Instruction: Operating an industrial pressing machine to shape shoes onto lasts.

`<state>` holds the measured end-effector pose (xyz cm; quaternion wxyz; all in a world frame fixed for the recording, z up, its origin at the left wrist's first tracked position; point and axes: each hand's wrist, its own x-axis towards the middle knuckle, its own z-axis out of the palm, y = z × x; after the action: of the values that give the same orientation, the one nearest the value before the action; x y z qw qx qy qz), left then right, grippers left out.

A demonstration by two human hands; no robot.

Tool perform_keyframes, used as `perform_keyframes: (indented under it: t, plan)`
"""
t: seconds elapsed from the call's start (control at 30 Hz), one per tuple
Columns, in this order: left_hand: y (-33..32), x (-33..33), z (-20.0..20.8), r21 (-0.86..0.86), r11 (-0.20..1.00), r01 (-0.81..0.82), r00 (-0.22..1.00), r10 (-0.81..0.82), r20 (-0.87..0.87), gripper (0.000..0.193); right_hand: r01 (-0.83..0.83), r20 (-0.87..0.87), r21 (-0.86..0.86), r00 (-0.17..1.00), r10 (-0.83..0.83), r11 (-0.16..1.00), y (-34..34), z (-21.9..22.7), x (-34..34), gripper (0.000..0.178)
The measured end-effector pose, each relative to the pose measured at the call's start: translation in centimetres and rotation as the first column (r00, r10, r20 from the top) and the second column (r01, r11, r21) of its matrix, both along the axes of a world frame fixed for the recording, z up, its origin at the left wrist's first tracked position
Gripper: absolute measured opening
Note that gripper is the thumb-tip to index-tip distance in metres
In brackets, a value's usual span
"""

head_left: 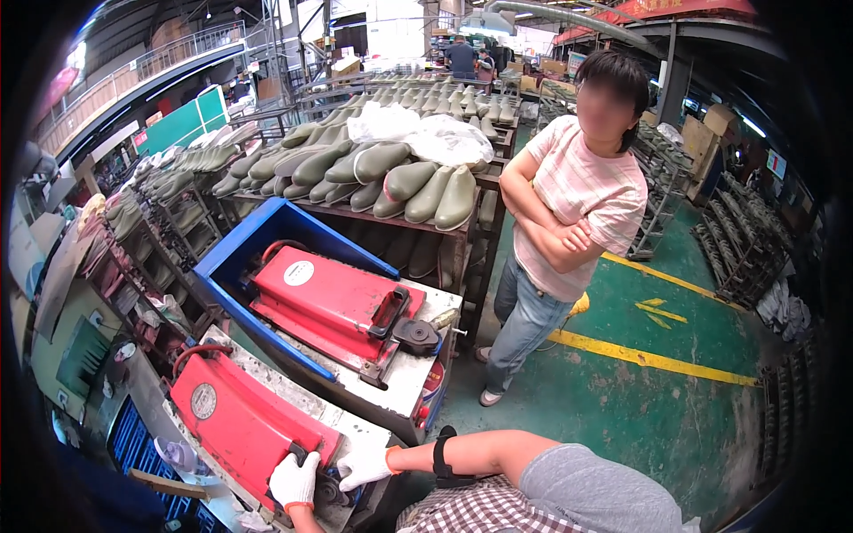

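Observation:
In a white glove, my left hand (293, 481) is closed round the black handle (311, 461) at the near end of a red machine (244, 413). My right hand (362, 459), also gloved, is at the same end, just right of the handle. Its fingers point down and together beside a dark round part (330, 489); whether they hold something is hidden. Behind stands a second red machine (329, 293) of the same kind, with a black loop handle (389, 311) and a black round pad (417, 336) in plain sight.
A blue open-sided housing (233, 244) surrounds the second machine. Behind it, a rack (355, 211) carries many olive shoe forms (413, 180) and clear plastic bags (444, 138). To the right, a person (577, 195) stands with folded arms near a yellow floor line (640, 356).

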<state>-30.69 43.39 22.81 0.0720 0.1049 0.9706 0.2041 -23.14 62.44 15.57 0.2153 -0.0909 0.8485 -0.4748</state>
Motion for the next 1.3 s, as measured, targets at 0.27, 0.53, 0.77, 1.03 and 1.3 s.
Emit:
perform_keyframes:
  t: [0.27, 0.53, 0.77, 1.03, 1.3]
  plan:
    - [-0.1, 0.2, 0.4, -0.019, 1.000, -0.012, 1.000, 0.012, 0.009, 0.056, -0.056, 0.049, 0.036, 0.997, 0.055, 0.998, 0.1, 1.3, 0.1, 0.059]
    - [0.2, 0.0, 0.2, -0.034, 0.999, -0.019, 1.000, 0.020, 0.014, 0.058, 0.002, -0.007, 0.022, 1.000, -0.002, 1.000, 0.2, 0.7, 0.1, 0.055]
    - [0.5, -0.1, 0.6, -0.030, 0.999, -0.012, 0.999, 0.014, 0.038, 0.057, -0.040, 0.027, 0.063, 0.999, 0.038, 0.997, 0.6, 1.4, -0.1, 0.060]
    - [-0.6, 0.5, -0.1, -0.059, 0.998, 0.008, 1.000, -0.008, -0.014, 0.062, -0.084, 0.025, 0.040, 0.996, 0.083, 0.996, -0.1, 0.1, 0.2, 0.063]
    - [0.3, 0.0, 0.8, -0.085, 0.996, 0.020, 1.000, -0.018, 0.023, 0.063, -0.063, 0.032, 0.060, 0.998, 0.061, 0.996, 0.5, 0.8, -0.2, 0.065]
